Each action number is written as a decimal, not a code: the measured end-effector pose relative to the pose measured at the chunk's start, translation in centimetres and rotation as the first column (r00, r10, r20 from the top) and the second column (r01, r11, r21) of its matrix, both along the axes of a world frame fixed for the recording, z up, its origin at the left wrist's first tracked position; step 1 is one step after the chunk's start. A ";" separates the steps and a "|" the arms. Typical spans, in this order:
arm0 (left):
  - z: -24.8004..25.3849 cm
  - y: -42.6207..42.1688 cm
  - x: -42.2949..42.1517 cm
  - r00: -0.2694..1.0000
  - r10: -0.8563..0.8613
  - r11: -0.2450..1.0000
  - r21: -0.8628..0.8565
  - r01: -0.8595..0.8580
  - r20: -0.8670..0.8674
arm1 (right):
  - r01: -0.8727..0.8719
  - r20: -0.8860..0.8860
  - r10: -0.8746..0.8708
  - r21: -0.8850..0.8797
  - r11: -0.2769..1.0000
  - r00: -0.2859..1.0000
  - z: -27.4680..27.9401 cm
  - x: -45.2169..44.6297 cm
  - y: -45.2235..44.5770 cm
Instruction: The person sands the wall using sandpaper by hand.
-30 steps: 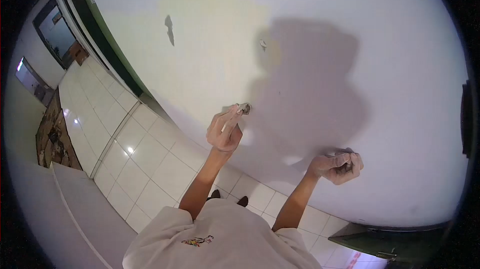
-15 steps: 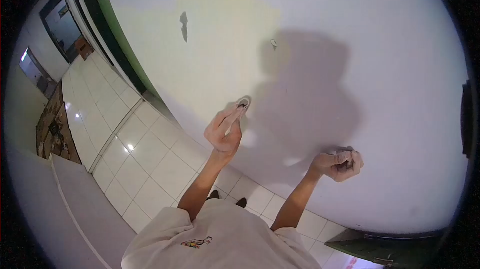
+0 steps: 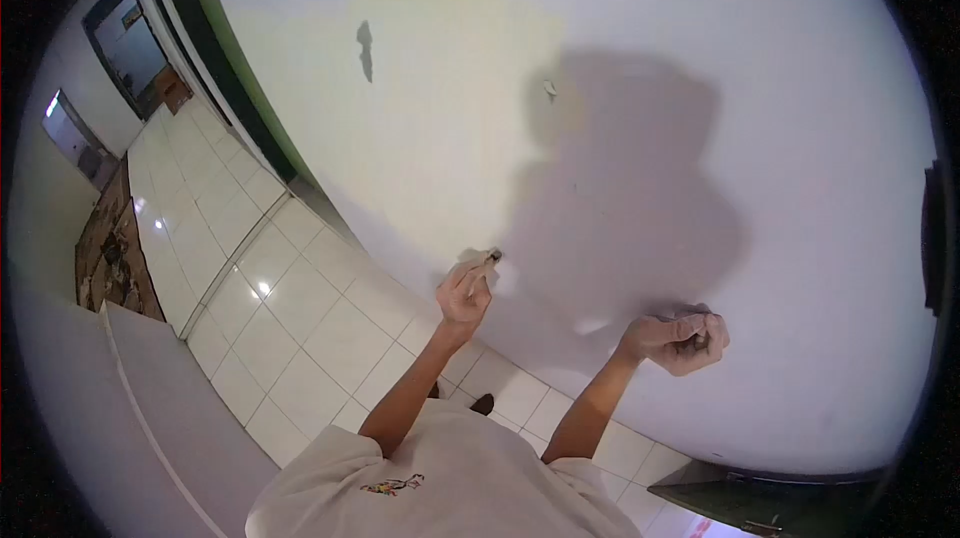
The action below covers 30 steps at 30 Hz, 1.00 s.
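Note:
My left hand (image 3: 464, 290) is raised against the pale wall (image 3: 820, 188), its thumb and fingers pinched together. A small dark spot shows at the fingertips; whether it is a held piece or shadow I cannot make out. Further right, my right hand (image 3: 682, 341) is curled closed close to the wall, with whitish smears on its fingers. What lies inside the curl, if anything, is hidden. Above the hands, the wall bears a grey elongated mark (image 3: 365, 51) and a small chipped spot (image 3: 550, 90) beside a yellowish area (image 3: 450, 68).
My shadow (image 3: 630, 168) falls across the wall. White floor tiles (image 3: 330, 338) run along its foot to the left. A green door frame (image 3: 240, 88) edges the wall, and a low partition (image 3: 170, 378) stands at lower left. A dark green object (image 3: 780, 498) is at lower right.
My left hand has moved down and slightly right along the wall, still pinched. The right hand has dropped slightly and stays curled.

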<state>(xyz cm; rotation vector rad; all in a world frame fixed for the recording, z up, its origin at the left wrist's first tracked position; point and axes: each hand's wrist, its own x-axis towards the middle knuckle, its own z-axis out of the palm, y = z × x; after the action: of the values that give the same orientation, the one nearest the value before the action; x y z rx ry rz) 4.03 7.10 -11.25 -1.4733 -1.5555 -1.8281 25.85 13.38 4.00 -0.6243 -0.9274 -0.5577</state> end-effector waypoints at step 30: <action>1.0 0.3 -3.7 0.987 -0.152 0.986 -0.076 0.148 -0.050 | 0.465 0.983 0.014 -0.100 0.879 0.185 -2.2 -7.5 -0.2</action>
<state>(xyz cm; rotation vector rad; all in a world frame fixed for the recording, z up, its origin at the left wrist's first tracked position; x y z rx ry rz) 0.35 7.37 -10.29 -1.7015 -1.5362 -1.8123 18.31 13.17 1.77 -0.7620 -2.2804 -1.1354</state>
